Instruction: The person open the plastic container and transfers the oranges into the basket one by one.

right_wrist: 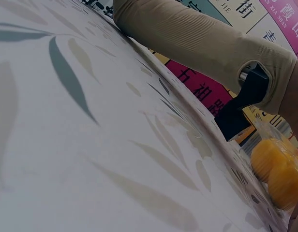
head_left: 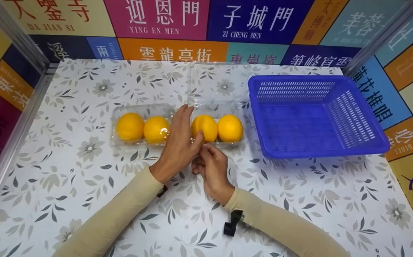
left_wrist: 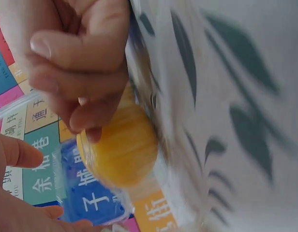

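Observation:
Two clear plastic clamshell boxes stand side by side on the table, each with two oranges in it. The left clamshell box [head_left: 141, 107] has its lid down. On the right clamshell box [head_left: 243, 107], the lid [head_left: 206, 82] is folded back away from me. My left hand [head_left: 179, 139] reaches between the boxes with straight fingers, its thumb overlapping an orange [head_left: 204, 125]. At the right box's front edge, my right hand [head_left: 215, 171] has its fingers curled, close to an orange [left_wrist: 122, 150] in the left wrist view; I cannot tell whether they pinch the edge.
A blue plastic basket [head_left: 381, 142] with slotted sides stands right of the boxes. Printed panels [head_left: 170, 21] border the back and sides of the table. The tabletop [head_left: 281, 214] has a floral leaf pattern. Both forearms cross the front of the table.

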Demonstrator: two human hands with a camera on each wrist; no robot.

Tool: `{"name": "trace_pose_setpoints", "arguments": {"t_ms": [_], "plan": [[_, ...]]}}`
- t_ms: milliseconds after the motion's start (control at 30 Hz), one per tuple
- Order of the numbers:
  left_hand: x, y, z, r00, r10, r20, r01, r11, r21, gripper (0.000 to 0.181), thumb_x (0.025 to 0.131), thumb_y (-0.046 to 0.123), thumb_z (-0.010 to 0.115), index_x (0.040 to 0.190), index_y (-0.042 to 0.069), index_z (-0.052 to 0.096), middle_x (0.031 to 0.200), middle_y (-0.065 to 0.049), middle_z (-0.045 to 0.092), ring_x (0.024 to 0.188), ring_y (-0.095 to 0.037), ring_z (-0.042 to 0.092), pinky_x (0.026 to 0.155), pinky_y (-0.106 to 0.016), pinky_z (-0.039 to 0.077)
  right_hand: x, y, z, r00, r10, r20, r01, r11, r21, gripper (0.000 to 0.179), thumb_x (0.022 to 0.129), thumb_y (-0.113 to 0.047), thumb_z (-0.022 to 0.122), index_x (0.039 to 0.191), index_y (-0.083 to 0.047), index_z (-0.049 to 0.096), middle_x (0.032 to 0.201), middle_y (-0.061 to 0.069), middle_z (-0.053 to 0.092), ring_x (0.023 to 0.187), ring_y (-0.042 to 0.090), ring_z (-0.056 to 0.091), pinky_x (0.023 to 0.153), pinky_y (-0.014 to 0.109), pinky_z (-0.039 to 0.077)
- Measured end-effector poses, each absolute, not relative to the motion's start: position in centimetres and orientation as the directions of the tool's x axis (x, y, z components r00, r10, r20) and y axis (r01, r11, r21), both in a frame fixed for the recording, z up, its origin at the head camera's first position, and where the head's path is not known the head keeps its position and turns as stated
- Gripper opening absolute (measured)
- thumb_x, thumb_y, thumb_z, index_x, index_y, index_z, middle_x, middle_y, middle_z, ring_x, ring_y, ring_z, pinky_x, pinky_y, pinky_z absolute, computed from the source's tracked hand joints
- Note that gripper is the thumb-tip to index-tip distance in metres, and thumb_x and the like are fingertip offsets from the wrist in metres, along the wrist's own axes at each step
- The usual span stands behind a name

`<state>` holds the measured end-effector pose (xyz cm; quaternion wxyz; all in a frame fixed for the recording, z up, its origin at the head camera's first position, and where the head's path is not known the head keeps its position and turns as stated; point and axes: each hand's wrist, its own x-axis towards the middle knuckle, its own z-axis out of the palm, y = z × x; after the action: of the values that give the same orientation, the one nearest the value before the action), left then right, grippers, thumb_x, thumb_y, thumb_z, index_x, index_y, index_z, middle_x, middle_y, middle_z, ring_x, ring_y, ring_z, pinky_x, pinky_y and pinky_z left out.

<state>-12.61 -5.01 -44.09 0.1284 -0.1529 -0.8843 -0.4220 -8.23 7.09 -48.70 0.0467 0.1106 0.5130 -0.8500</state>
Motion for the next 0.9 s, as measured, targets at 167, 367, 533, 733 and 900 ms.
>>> {"name": "trace_pose_setpoints", "arguments": {"t_ms": [167,367,533,733,900], "plan": [[-12.1,-4.7,-44.4,-0.933,0.163,0.322,0.356,0.567,0.743,0.066,0.105,0.011,0.063,0.164,-0.006,0.038,0.173,-0.033,0.029,0.16,-0.046,0.031,0.133,-0.058,0.028,-8.2,7.2,-48.7,-0.969,0.029,-0.244,0.202,-0.47,-0.859,0.018,0.114,-0.008,0.057,0.104,-0.002,0.072,0.074,0.008,0.065,0.058,0.018,0.056,0.051,0.027,0.049],[-11.8,-4.4,-44.7,-0.941,0.166,0.294,0.337,0.53,0.779,0.07,0.104,0.013,0.062,0.166,-0.006,0.034,0.175,-0.033,0.023,0.162,-0.045,0.028,0.133,-0.058,0.027,-8.2,7.3,-48.8,-0.964,0.039,-0.262,0.215,-0.459,-0.862,0.018,0.114,-0.01,0.058,0.105,-0.002,0.073,0.075,0.007,0.066,0.058,0.016,0.057,0.051,0.027,0.051],[-11.6,-4.2,-45.0,-0.967,0.154,0.202,0.251,0.463,0.85,0.075,0.106,0.017,0.06,0.17,-0.003,0.027,0.178,-0.031,0.016,0.166,-0.041,0.021,0.134,-0.056,0.023,-8.1,7.2,-48.8,-0.963,0.044,-0.267,0.218,-0.455,-0.864,0.017,0.112,-0.008,0.059,0.103,-0.003,0.073,0.075,0.006,0.066,0.057,0.015,0.057,0.051,0.027,0.051],[-11.4,-4.0,-45.4,-0.98,0.111,0.163,0.193,0.38,0.905,0.081,0.106,0.018,0.058,0.173,-0.003,0.017,0.181,-0.025,0.01,0.168,-0.035,0.014,0.136,-0.05,0.017,-8.0,7.2,-48.8,-0.964,0.051,-0.26,0.209,-0.456,-0.865,0.016,0.112,-0.007,0.059,0.103,-0.004,0.072,0.074,0.005,0.066,0.056,0.015,0.057,0.05,0.027,0.051],[-11.5,-4.1,-45.6,-0.988,0.091,0.128,0.151,0.33,0.932,0.079,0.106,0.018,0.058,0.172,-0.003,0.018,0.179,-0.024,0.02,0.164,-0.036,0.027,0.135,-0.048,0.022,-8.0,7.2,-48.8,-0.967,0.042,-0.252,0.206,-0.458,-0.865,0.016,0.113,-0.009,0.059,0.106,-0.003,0.072,0.075,0.006,0.067,0.057,0.015,0.058,0.05,0.027,0.052]]}}
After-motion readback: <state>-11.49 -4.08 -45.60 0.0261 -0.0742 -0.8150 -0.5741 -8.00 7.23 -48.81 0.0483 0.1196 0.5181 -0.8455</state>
